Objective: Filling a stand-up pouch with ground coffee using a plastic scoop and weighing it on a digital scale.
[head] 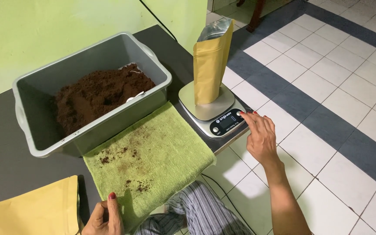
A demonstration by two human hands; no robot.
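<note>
Right hand [261, 138], fingers spread and holding nothing, touches a fingertip to the scale [212, 114] at the table edge; a pouch [209, 65] stands upright on it. Left hand [105, 217], loosely curled and empty, rests at the cloth's [149, 159] near edge, beside flat pouches [29, 211]; the tub [88, 91] of brown powder lies beyond, open floor to the right.

- Gold stand-up pouch [209, 65]: upright on the scale's steel platform, top open, silvery lining showing, tall flat rectangle.
- Scale screen [231, 120]: small dark rectangle on the scale's front panel, below the pouch, between two round buttons.
- Flat gold pouches [31, 211]: stacked lying down, well left of the scale, past the green towel.
</note>
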